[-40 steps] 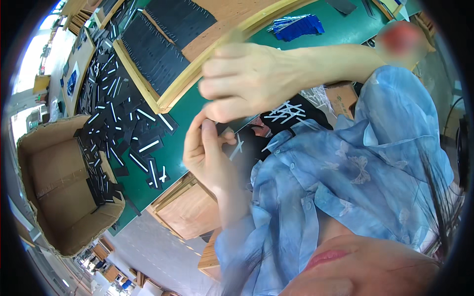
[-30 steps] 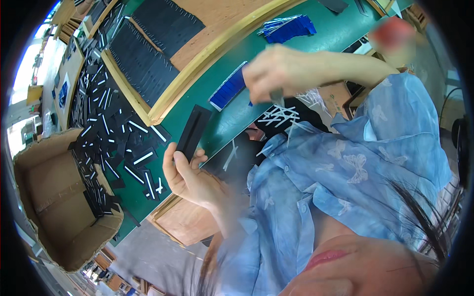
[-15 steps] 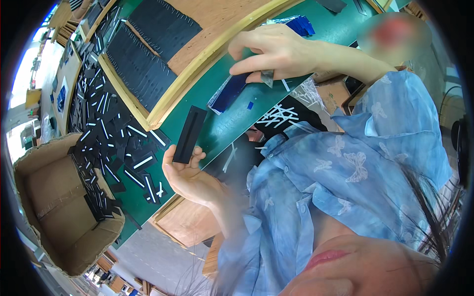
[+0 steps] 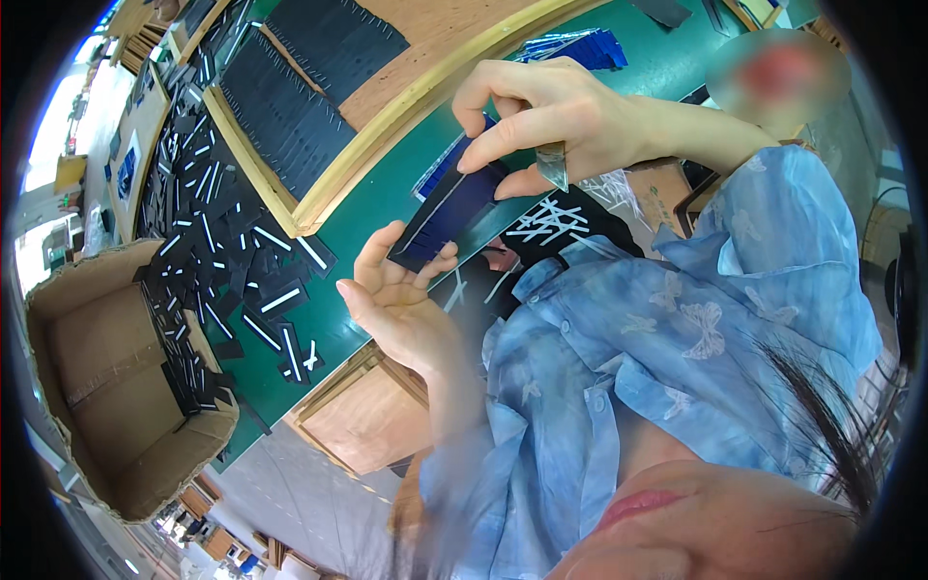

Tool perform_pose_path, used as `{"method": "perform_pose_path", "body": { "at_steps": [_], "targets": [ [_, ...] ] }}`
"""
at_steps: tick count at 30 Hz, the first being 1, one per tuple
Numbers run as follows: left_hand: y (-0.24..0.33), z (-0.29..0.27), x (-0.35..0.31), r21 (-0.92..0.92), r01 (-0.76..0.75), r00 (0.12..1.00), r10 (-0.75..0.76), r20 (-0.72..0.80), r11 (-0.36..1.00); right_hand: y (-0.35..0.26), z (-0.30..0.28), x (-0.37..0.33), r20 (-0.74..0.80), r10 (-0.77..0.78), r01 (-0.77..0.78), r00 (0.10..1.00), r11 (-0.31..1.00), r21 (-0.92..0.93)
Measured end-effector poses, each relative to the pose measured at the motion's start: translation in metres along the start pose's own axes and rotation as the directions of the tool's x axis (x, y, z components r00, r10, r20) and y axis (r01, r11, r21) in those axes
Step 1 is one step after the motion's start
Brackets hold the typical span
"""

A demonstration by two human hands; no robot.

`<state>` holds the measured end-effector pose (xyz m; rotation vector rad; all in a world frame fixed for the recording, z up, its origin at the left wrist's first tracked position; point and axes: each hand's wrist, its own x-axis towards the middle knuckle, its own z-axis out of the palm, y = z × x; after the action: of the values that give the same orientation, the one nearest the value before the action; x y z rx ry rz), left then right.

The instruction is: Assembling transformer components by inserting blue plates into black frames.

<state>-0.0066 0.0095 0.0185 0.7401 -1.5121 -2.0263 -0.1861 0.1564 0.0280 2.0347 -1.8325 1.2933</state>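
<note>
My left hand (image 4: 411, 314) supports the lower end of a narrow black strip (image 4: 425, 224) on its bent fingers, its thumb standing apart. My right hand (image 4: 551, 121) pinches the strip's upper end together with a dark blue film piece (image 4: 464, 208), which lies along the strip's side nearer my body. Whether the film touches the strip all along, I cannot tell. A small grey, pointed, shiny piece (image 4: 552, 166) sits at my right fingers. Just behind the strip, a stack of blue film pieces (image 4: 435, 174) rests on the green table (image 4: 372, 193), partly hidden.
Black pieces with white bars (image 4: 227, 251) lie heaped at left, beside an open cardboard box (image 4: 106, 387). A wood-framed board (image 4: 387, 145) holds rows of black strips (image 4: 280, 116). More blue film (image 4: 580, 48) lies at the back. White strips (image 4: 546, 222) lie near my body.
My left hand has moved right and up with the black strip. My right hand has lifted a blue film piece from the stack and brought it against the strip.
</note>
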Motion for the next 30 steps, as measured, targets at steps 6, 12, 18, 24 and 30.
{"method": "perform_pose_path", "body": {
  "at_steps": [6, 12, 18, 24, 30],
  "targets": [
    [-0.002, 0.002, -0.002, 0.008, 0.012, 1.000, -0.012, 0.005, 1.000, -0.008, -0.003, 0.001, 0.043, 0.114, -0.111, 0.993, 0.992, -0.051],
    [0.000, 0.006, -0.005, -0.003, 0.006, 1.000, -0.006, -0.005, 1.000, -0.010, -0.006, -0.001, 0.052, 0.128, -0.123, 0.990, 0.989, -0.084],
    [-0.001, 0.004, -0.005, 0.007, 0.000, 1.000, 0.000, 0.007, 1.000, -0.013, -0.005, 0.000, 0.048, 0.121, -0.117, 0.991, 0.990, -0.078],
    [-0.001, 0.006, -0.006, -0.027, -0.014, 0.998, 0.015, 0.061, 1.000, -0.014, -0.003, 0.002, 0.044, 0.115, -0.111, 0.992, 0.991, -0.075],
    [0.006, 0.010, -0.008, 0.043, 0.049, 0.998, -0.050, 0.024, 0.998, -0.013, -0.002, 0.001, 0.048, 0.195, -0.198, 0.980, 0.978, 0.064]
  ]
}}
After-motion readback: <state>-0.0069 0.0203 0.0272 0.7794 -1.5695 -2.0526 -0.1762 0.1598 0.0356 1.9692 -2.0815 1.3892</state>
